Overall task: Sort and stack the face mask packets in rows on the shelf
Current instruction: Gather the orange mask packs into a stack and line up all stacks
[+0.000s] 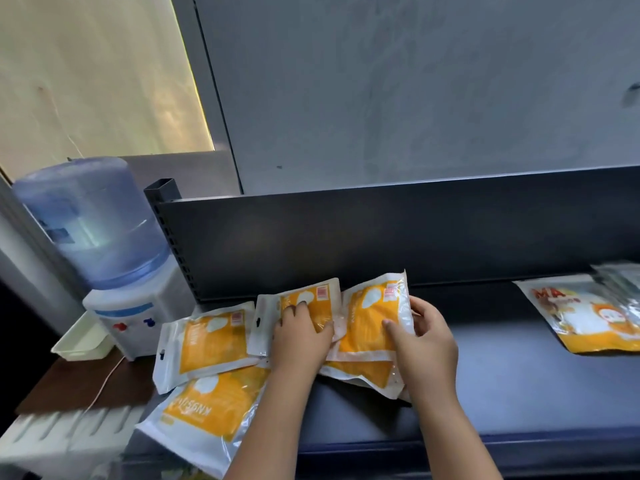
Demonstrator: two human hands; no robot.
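Several orange and white face mask packets lie on the dark shelf (502, 375). My right hand (420, 341) grips the right edge of a tilted packet (370, 317), thumb on its front. My left hand (299, 336) presses flat on the middle packet (311, 299), fingers spread. Another packet (207, 337) lies to the left, and a larger one (207, 410) hangs over the shelf's front left corner. Under the held packet rests one more packet (367, 374).
A different packet with a cartoon print (581, 317) lies at the shelf's right end, with clear packets (620, 275) behind it. The shelf's dark back panel (381, 237) rises behind. A water dispenser (114, 265) and a pale tray (79, 341) stand to the left.
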